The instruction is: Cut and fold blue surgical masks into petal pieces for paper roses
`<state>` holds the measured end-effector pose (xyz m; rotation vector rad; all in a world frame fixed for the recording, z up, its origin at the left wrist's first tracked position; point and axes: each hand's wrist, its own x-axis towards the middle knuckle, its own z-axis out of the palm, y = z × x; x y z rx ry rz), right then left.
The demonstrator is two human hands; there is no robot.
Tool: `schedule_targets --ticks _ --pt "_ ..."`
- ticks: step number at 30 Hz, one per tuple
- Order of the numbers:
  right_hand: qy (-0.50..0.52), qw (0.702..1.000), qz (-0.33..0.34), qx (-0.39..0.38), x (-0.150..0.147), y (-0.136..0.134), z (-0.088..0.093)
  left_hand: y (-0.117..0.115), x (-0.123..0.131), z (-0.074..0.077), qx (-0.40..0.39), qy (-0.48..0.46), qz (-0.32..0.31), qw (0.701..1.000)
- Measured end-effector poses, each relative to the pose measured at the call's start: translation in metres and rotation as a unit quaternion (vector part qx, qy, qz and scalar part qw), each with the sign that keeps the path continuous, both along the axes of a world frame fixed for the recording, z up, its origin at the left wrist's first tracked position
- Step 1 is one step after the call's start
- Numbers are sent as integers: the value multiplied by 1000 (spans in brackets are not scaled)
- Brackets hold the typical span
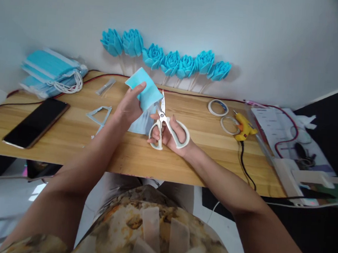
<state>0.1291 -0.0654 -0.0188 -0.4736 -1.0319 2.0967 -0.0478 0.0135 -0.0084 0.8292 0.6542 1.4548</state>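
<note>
My left hand [130, 104] pinches a folded piece of light blue mask fabric [145, 88], thumb on top. In my right hand [172, 136] are scissors [164, 118] with white handles, thumb and fingers through the loops. Their blades are parted and point up, one of them at the right corner of the fabric. Beneath my hands a pale blue sheet [141, 123] lies on the wooden table, partly hidden. Left of it are white cut-off strips [99, 115].
Several blue fabric flowers [171, 63] on sticks lean along the wall. A stack of masks [52, 72] and a phone [36, 123] lie at left. Tape rolls [218, 107], a yellow glue gun [245, 126] and its cord are at right, near papers [277, 127].
</note>
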Motion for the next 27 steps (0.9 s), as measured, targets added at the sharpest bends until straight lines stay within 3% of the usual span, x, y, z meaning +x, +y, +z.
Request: schedule_targets --ticks 6,16,27 --pt "4 1000 -11 -3 4 8 2 -1 0 1 42 29 -26 998" --pt "13 1000 3 28 11 14 7 13 -14 -10 35 45 46 997" --pt "-8 999 34 28 17 21 7 7 -15 -4 62 120 -6 991"
